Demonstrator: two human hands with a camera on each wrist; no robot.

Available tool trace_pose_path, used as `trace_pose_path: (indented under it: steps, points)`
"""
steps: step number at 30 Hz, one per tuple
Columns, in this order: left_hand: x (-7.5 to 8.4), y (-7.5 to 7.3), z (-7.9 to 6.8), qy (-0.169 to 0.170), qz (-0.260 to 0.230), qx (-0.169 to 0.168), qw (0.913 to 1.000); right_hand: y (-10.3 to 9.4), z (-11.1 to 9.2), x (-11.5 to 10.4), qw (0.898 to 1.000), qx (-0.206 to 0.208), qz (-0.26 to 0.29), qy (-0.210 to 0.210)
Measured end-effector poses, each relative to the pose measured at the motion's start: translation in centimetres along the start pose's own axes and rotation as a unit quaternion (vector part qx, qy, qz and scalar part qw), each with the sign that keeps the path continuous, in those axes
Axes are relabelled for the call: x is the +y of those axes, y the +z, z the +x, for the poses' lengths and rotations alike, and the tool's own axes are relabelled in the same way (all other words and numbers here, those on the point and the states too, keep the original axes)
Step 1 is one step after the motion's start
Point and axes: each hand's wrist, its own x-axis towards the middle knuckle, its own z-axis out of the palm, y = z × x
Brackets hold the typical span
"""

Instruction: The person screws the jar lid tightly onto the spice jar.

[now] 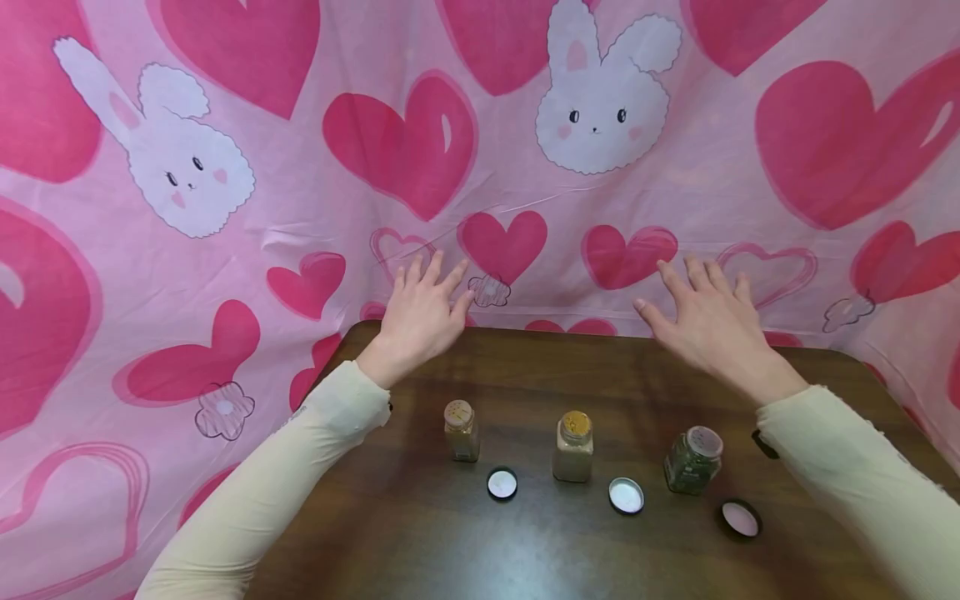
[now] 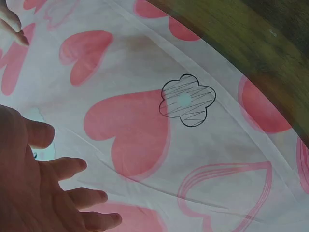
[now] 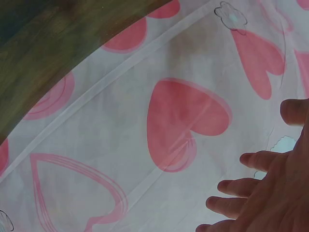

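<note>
Both hands are raised over the far part of the table, fingers spread and holding nothing. My left hand [image 1: 422,315] is at the left, beyond a small spice jar [image 1: 461,432] with a pale perforated top. At the right is my right hand [image 1: 712,323], above and behind a jar of green flakes [image 1: 693,461]. Between them stands a square jar of pale powder [image 1: 573,447] with a yellow top. Three dark-rimmed lids lie with their pale insides up: a left lid [image 1: 502,483], a middle lid [image 1: 626,496] and a right lid [image 1: 740,518], each right of and nearer than a jar.
The dark wooden table [image 1: 420,542] ends at a far edge just under the hands. Behind it and to both sides hangs a pink cloth [image 1: 525,183] printed with hearts and rabbits. In the wrist views, mostly this cloth shows, with a corner of the table.
</note>
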Motion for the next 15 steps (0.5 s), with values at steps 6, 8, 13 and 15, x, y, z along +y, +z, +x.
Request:
trace_pose_path:
  steps: [6,8,13,15]
  points:
    - [0.06,-0.19,-0.22,-0.001,-0.009,0.001,1.0,0.04,-0.11,-0.26,1.0,0.005,-0.006,-0.006]
    - [0.06,-0.22,-0.33,-0.004,-0.011,0.0,0.9999,0.09,-0.16,-0.35,1.0,0.003,-0.006,-0.008]
    - [0.01,-0.07,-0.59,-0.005,-0.023,-0.001,0.9997,0.24,-0.32,-0.5,1.0,-0.004,0.001,-0.006]
    - [-0.05,0.03,-0.66,-0.005,-0.028,-0.001,0.9996,0.29,-0.37,-0.51,1.0,-0.003,0.003,-0.006]
